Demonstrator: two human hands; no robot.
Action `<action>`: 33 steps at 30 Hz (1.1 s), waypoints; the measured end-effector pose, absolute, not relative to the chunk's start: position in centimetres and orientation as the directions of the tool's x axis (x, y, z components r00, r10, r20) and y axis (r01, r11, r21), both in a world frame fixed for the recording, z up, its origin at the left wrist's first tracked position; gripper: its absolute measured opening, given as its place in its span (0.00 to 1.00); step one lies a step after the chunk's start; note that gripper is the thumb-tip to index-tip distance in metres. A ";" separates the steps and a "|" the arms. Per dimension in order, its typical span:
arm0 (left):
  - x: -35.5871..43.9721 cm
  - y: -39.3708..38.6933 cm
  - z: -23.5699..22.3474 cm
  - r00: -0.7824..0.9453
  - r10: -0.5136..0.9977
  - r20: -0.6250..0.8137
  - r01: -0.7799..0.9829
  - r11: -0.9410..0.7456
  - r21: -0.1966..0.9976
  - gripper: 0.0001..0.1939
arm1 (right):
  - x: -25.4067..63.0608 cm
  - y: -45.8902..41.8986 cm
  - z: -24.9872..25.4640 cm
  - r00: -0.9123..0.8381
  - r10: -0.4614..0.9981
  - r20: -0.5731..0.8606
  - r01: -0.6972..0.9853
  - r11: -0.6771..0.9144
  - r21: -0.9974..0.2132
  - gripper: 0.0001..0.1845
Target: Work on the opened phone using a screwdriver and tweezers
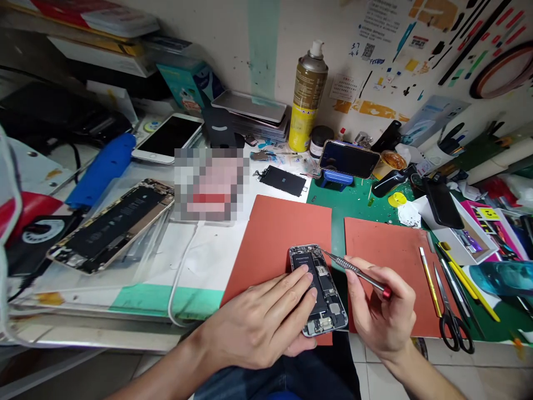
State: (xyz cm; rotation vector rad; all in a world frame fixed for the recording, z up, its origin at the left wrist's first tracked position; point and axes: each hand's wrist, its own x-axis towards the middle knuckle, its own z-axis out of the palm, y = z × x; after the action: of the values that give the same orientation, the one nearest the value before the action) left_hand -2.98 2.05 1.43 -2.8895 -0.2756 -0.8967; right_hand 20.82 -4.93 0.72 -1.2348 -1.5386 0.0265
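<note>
An opened smartphone lies tilted at the front of the left red-brown mat, its battery and circuit boards exposed. My left hand grips it, fingers laid across the battery and thumb at the phone's lower left edge. Between the thumb and fingers of my right hand is a slim precision screwdriver with a grey ribbed handle and a red end cap. Its tip reaches the phone's upper right corner; whether it touches a screw is too small to tell.
Two red-brown mats cover the bench front. Scissors, tweezers and picks lie right. Another opened phone rests left, near a white cable. Behind stand a spray can, a propped phone and a loose screen part.
</note>
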 end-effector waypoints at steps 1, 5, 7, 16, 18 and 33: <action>-2.9 2.0 1.3 0.808 0.145 0.571 0.202 -0.979 -0.037 0.27 | 21.6 -4.5 0.7 0.003 0.676 0.737 0.690 0.532 -0.491 0.34; -2.8 2.1 1.3 0.801 0.158 0.577 0.195 -0.981 -0.003 0.27 | 24.2 -3.1 1.1 -0.429 0.616 0.660 0.603 0.739 -0.298 0.24; -2.8 2.2 1.3 0.794 0.157 0.587 0.189 -0.982 0.007 0.27 | 24.7 -2.5 1.8 -0.530 0.586 0.613 0.566 0.783 -0.259 0.17; -2.6 1.8 0.9 0.790 0.144 0.596 0.177 -0.984 0.004 0.29 | 23.9 -0.8 4.6 -0.726 0.433 0.534 0.498 0.867 -0.027 0.13; -2.6 1.8 0.9 0.784 0.146 0.604 0.178 -0.984 0.007 0.29 | 24.0 -0.7 4.8 -0.743 0.421 0.520 0.490 0.872 -0.006 0.13; -2.5 2.1 1.2 0.762 0.168 0.626 0.180 -0.983 0.045 0.27 | 24.0 0.1 5.3 -0.778 0.398 0.486 0.469 0.883 0.027 0.08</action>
State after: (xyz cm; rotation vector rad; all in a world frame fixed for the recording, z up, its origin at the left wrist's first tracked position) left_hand -2.52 2.08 1.20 -2.9315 -0.2889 -1.0390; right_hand 23.98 0.13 5.33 -0.6308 -2.5717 -0.2005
